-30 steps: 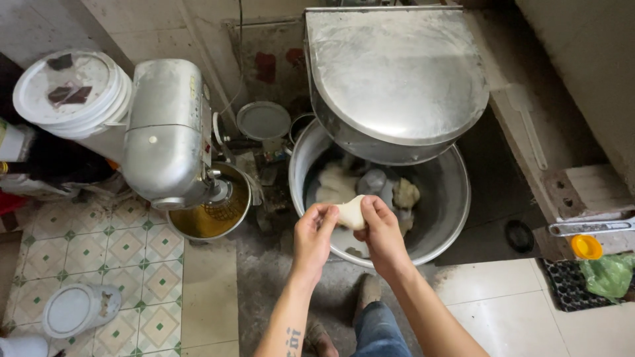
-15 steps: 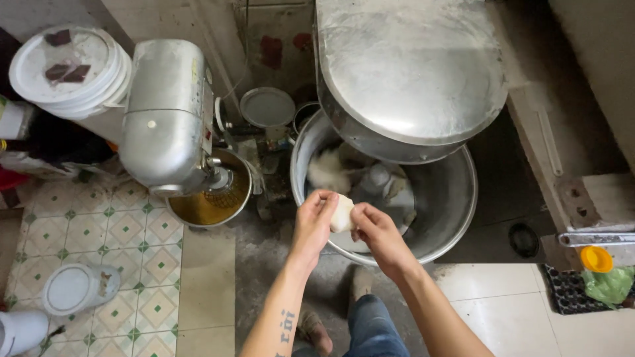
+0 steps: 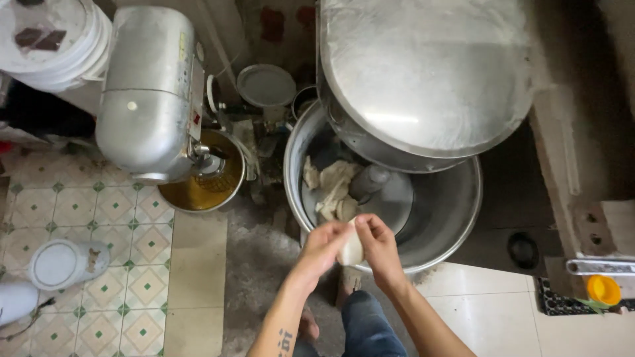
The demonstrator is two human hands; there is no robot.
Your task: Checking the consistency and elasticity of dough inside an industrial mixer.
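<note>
Two bare hands meet over the near rim of a large steel mixing bowl (image 3: pixel 456 218), pressing a pale lump of dough (image 3: pixel 351 251) between them. Left hand (image 3: pixel 324 248) cups the lump from the left w/ fingers curled round it; right hand (image 3: pixel 377 244) closes on it from the right, thumb on top. Both hands hold the dough, neither is spread wide.

Compared w/ a second ago, the lump sits lower and nearer the person: it was held out over the bowl's interior, now it hangs at the rim's near edge, approx. above the lip. The hands have also drawn tighter together, the right one moving back onto the piece after briefly sitting lower half a sec. earlier. Judging by that, one portion has been pulled off the batch and is being shaped in the palms, while the rest stays put.

More dough (image 3: pixel 331 188) clings in ragged clumps to the bowl's left inner wall, beside the mixer's hook (image 3: pixel 367 182). A big round metal lid (image 3: pixel 423 73) tilts over the bowl's far side. To the left stands a smaller mixer (image 3: pixel 149 92) over a bowl of yellow batter (image 3: pixel 198 188). A white bucket (image 3: pixel 53 39) sits at top left; an orange cap (image 3: pixel 603 289) at far right. Patterned tiles (image 3: pixel 86 218) cover the floor at left.
</note>
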